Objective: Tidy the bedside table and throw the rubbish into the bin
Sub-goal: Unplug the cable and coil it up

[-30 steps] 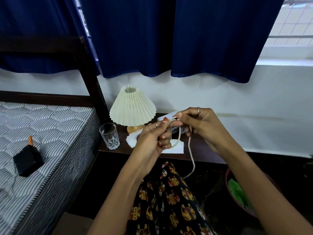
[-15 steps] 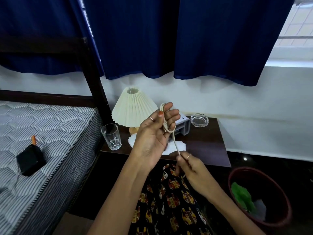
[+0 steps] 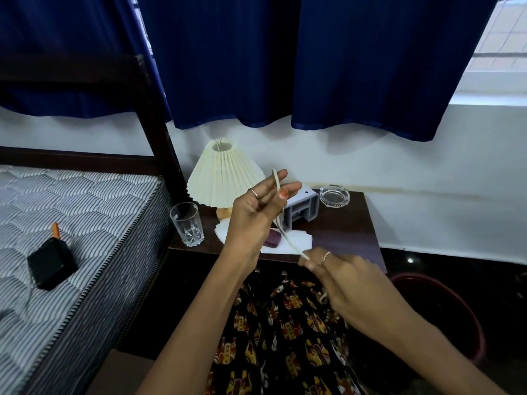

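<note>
The bed (image 3: 71, 223) fills the left side, and a small black box with an orange tip (image 3: 51, 262) lies on its mattress, away from the clutter. To its right, against the far wall, stands the dark counter (image 3: 356, 238), which carries what has to be tidied. The maroon bin (image 3: 445, 317) sits on the floor at the counter's near right corner, within reach of the seated person, probably so rubbish can go straight in.

On the counter's far left the pleated lamp (image 3: 225, 175) stands upright, with a drinking glass (image 3: 186, 228) just in front of it and to the left. A grey open-sided box (image 3: 302, 208) sits mid-counter, a glass ashtray (image 3: 334, 195) to its right at the far edge. White papers (image 3: 293, 242) lie loose at the near edge, with a small purple object (image 3: 272, 240) on top of them.

The left hand (image 3: 253, 212) is raised over the counter, palm towards the camera, its fingers spread rather than clenched, serving as a form around which the cream cord (image 3: 285, 232) loops. The right hand (image 3: 342, 277), lower and nearer, has its grip pinched shut on the cord's lower stretch, keeping it taut. This looks like winding the cord into a neat coil; the papers await sorting.
</note>
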Demonstrator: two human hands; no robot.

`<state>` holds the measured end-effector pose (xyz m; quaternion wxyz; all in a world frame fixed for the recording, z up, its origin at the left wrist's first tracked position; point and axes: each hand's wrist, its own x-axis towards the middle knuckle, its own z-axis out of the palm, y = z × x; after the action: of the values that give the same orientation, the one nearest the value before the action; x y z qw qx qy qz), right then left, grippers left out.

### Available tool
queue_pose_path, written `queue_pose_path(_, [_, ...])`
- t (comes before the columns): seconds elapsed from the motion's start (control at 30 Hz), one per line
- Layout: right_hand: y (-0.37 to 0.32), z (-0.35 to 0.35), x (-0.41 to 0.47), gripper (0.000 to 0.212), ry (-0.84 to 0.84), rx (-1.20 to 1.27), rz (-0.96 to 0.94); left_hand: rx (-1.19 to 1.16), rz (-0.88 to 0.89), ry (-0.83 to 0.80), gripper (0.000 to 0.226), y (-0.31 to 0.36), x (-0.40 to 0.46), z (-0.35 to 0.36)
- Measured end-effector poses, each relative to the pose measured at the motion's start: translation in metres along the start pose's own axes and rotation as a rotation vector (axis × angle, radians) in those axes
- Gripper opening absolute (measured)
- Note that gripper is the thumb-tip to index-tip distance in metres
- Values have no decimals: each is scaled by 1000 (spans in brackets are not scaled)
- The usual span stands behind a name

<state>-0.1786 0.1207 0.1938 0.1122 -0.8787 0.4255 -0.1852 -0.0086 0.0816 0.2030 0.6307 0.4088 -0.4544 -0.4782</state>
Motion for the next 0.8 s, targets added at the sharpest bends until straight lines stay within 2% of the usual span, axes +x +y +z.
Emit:
queue_pose_path(0.1, [3, -15, 11, 48, 124, 51, -20, 205, -2, -103, 30, 0, -3, -6])
queue_pose_path(0.23, [7, -32, 35, 38, 238, 154, -48, 283, -26, -253, 30, 0, -8, -1])
queue_pose_path(0.33, [8, -43, 51, 17, 280, 263, -34, 159, -49, -271, 29, -1, -13, 6])
queue_pose_path(0.4, [10, -47, 60, 14, 285, 312, -1, -1, -115, -263, 31, 0, -16, 8])
queue_pose_path(0.5, [10, -50, 68, 15, 268, 369, 6, -125, -164, -270, 31, 4, -20, 11])
queue_pose_path(0.63, [12, -47, 73, 16, 261, 487, 38, -140, -209, -264, 50, 5, -21, 10])
queue_pose_path(0.73, [19, -39, 73, 22, 226, 753, 106, -131, -182, -249, 46, 4, -22, 12])
queue_pose_path(0.8, [26, -30, 72, 35, 244, 919, 172, -143, -172, -244, 37, 6, -23, 13])
